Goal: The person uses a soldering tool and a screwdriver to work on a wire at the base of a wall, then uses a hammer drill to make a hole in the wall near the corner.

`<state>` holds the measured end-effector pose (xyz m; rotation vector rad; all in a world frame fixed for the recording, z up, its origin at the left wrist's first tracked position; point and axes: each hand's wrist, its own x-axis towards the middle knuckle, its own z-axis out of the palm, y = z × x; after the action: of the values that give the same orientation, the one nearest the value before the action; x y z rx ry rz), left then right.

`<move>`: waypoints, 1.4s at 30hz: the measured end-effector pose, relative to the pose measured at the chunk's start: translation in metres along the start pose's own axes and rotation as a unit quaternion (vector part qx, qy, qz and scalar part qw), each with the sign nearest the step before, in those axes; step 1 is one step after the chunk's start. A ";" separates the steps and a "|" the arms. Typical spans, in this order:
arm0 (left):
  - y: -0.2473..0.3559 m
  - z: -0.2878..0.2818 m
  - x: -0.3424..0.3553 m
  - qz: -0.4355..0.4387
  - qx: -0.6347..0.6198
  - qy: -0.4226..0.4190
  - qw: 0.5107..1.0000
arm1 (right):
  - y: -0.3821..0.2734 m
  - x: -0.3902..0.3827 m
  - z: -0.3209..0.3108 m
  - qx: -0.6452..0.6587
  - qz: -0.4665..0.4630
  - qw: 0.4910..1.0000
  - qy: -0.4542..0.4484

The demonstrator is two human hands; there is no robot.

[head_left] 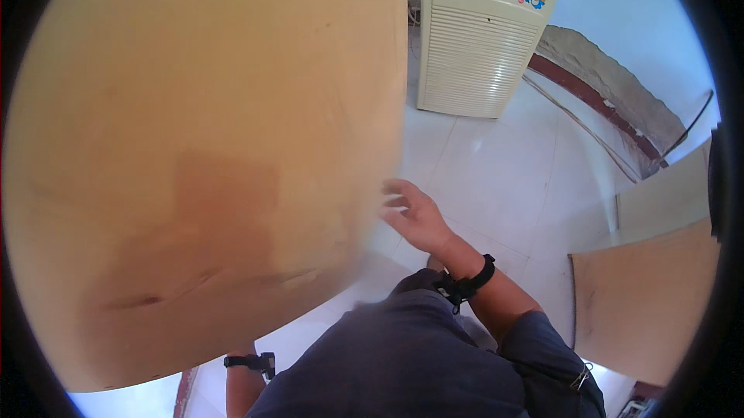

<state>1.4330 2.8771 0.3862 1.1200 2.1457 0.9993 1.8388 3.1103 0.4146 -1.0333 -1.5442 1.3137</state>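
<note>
A large tan board (256, 92), creased and stained near its lower edge, fills the left half of the head view. Beside its right edge is my right hand (415, 216), fingers loosely bent and apart, with the fingertips near or against that edge; actual contact is hard to make out. This hand is open and a black band circles its wrist. Of my left hand, just the wrist with a black band (249, 362) shows below the board's lower edge. The board hides its fingers, so its grip cannot be seen.
A cream floor-standing air conditioner (480, 53) stands beyond the board, with cables (577, 119) along the damaged wall base (612, 69). At the right is another tan panel (643, 302). White floor tiles (496, 177) lie between them.
</note>
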 end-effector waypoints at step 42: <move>-0.078 -0.201 0.267 0.094 -0.356 0.045 0.929 | -0.137 -0.169 0.281 -0.061 -0.251 0.868 0.423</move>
<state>1.1129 2.9978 0.4157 0.9204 1.5185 1.7553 1.6146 2.8509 0.5088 -0.9919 -1.0836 0.3037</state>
